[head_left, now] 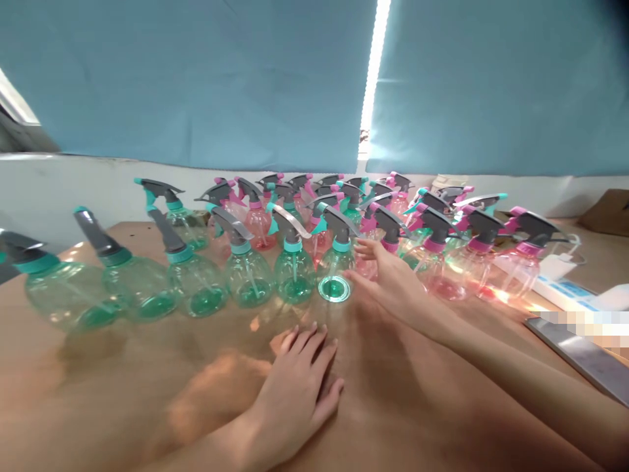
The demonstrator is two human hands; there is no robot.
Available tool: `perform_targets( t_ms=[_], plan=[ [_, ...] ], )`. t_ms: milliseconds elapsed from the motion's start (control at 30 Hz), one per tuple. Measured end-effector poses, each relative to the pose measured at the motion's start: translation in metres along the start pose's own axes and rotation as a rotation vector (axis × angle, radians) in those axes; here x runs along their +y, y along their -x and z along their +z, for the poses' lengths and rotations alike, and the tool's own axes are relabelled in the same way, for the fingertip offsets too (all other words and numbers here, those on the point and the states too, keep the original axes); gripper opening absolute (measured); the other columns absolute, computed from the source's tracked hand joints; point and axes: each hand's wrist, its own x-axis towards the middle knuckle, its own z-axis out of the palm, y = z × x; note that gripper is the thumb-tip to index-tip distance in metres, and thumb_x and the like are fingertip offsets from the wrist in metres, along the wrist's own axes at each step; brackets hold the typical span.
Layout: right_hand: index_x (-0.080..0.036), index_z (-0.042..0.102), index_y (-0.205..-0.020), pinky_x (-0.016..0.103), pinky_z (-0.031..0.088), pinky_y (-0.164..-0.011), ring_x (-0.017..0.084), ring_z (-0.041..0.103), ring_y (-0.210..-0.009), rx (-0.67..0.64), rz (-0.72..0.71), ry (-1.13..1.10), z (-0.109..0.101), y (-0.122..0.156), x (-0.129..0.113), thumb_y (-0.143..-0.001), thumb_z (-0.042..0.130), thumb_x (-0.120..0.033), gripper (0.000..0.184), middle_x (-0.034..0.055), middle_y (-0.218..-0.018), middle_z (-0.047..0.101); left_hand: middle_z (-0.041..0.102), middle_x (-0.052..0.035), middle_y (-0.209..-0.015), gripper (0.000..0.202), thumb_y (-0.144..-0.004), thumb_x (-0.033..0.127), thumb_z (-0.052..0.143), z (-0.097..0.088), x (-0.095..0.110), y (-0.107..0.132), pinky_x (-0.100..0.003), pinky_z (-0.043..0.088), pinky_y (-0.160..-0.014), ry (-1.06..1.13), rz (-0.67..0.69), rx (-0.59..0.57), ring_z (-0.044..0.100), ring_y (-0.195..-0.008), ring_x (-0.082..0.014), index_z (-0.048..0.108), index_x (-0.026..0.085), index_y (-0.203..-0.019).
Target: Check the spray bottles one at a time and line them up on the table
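Observation:
My right hand reaches to the right side of a green spray bottle in the front row. Its thumb and fingers are apart; I cannot tell whether they touch the bottle. Partly behind that hand stands a pink spray bottle. My left hand lies flat on the table, fingers spread, holding nothing. Just beyond it is another green spray bottle with a grey trigger head. More green bottles, such as one spray bottle, continue to the left.
Several pink and green spray bottles stand in rows behind. A white power strip with a plugged-in charger and a flat dark phone-like slab lie at right. A blue curtain hangs at the back.

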Motion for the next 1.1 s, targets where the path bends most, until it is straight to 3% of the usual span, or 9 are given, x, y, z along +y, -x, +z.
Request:
perform_targets(
  t_ms=[167, 300, 400, 467, 567, 667, 733, 900, 1100],
  plan=[
    [-0.013, 0.047, -0.134, 0.05, 0.053, -0.09, 0.032, 0.067, -0.107, 0.012, -0.011, 0.015, 0.011, -0.001, 0.005, -0.085, 0.063, -0.039, 0.058, 0.0173, -0.125, 0.067, 0.062, -0.0142, -0.127, 0.033, -0.092, 0.026, 0.057, -0.009, 0.0, 0.005, -0.051, 0.039, -0.108, 0.054, -0.018, 0.009, 0.055, -0.122, -0.0307, 0.062, 0.014, -0.122],
    [-0.011, 0.048, -0.131, 0.054, 0.052, -0.09, 0.035, 0.066, -0.109, 0.023, -0.034, 0.019, 0.015, 0.0, 0.006, -0.086, 0.059, -0.043, 0.056, 0.0205, -0.125, 0.065, 0.062, -0.011, -0.126, 0.027, -0.093, 0.021, 0.051, -0.024, -0.02, 0.027, -0.045, 0.043, -0.105, 0.109, -0.08, 0.122, 0.057, -0.118, -0.0262, 0.062, 0.018, -0.118],
    [-0.015, 0.047, -0.133, 0.053, 0.052, -0.089, 0.035, 0.066, -0.108, 0.025, -0.023, 0.045, 0.014, 0.002, 0.005, -0.086, 0.057, -0.048, 0.059, 0.0191, -0.126, 0.065, 0.064, -0.0069, -0.118, 0.024, -0.094, 0.027, 0.048, -0.042, -0.046, 0.053, -0.04, 0.048, -0.099, 0.155, -0.256, 0.272, 0.061, -0.113, -0.0233, 0.063, 0.022, -0.112],
    [-0.016, 0.047, -0.132, 0.051, 0.053, -0.089, 0.034, 0.067, -0.108, 0.012, 0.012, 0.071, 0.013, 0.003, 0.003, -0.085, 0.057, -0.05, 0.06, 0.0177, -0.124, 0.067, 0.066, -0.0035, -0.107, 0.021, -0.094, 0.032, 0.047, -0.057, -0.064, 0.07, -0.039, 0.052, -0.092, 0.121, -0.445, 0.398, 0.065, -0.101, -0.0221, 0.063, 0.025, -0.107],
    [-0.014, 0.048, -0.131, 0.048, 0.052, -0.09, 0.034, 0.067, -0.106, -0.002, 0.036, 0.089, 0.011, 0.003, -0.001, -0.085, 0.056, -0.052, 0.061, 0.0185, -0.122, 0.068, 0.063, -0.0026, -0.091, 0.027, -0.095, 0.042, 0.047, -0.079, -0.09, 0.09, -0.036, 0.055, -0.072, 0.034, -0.682, 0.527, 0.065, -0.078, -0.0216, 0.058, 0.022, -0.11],
    [-0.012, 0.051, -0.128, 0.048, 0.053, -0.087, 0.034, 0.069, -0.102, 0.001, 0.057, 0.114, 0.012, 0.003, -0.005, -0.085, 0.054, -0.056, 0.062, 0.0192, -0.119, 0.068, 0.057, -0.001, -0.08, 0.043, -0.094, 0.05, 0.046, -0.099, -0.113, 0.1, -0.034, 0.052, -0.068, -0.055, -0.87, 0.63, 0.062, -0.072, -0.0223, 0.05, 0.016, -0.12],
    [-0.012, 0.052, -0.126, 0.048, 0.053, -0.084, 0.035, 0.069, -0.101, 0.005, 0.069, 0.138, 0.012, 0.003, -0.005, -0.084, 0.054, -0.057, 0.061, 0.0188, -0.119, 0.069, 0.057, -0.0016, -0.081, 0.053, -0.093, 0.053, 0.047, -0.11, -0.124, 0.101, -0.033, 0.049, -0.066, -0.094, -0.938, 0.633, 0.062, -0.073, -0.0233, 0.045, 0.013, -0.128],
    [-0.015, 0.053, -0.122, 0.048, 0.053, -0.076, 0.037, 0.069, -0.098, 0.026, 0.082, 0.175, 0.015, 0.001, -0.004, -0.084, 0.054, -0.059, 0.058, 0.018, -0.111, 0.072, 0.061, -0.0046, -0.079, 0.078, -0.086, 0.067, 0.052, -0.123, -0.145, 0.09, -0.034, 0.046, -0.064, -0.141, -1.018, 0.508, 0.065, -0.076, -0.0303, 0.041, 0.01, -0.138],
    [-0.017, 0.054, -0.118, 0.046, 0.053, -0.075, 0.037, 0.069, -0.098, 0.041, 0.067, 0.168, 0.016, 0.003, -0.006, -0.084, 0.052, -0.062, 0.056, 0.0181, -0.114, 0.071, 0.067, -0.0093, -0.082, 0.079, -0.085, 0.066, 0.053, -0.125, -0.157, 0.077, -0.036, 0.046, -0.069, -0.172, -1.062, 0.43, 0.066, -0.086, -0.036, 0.042, 0.01, -0.139]
  ],
)
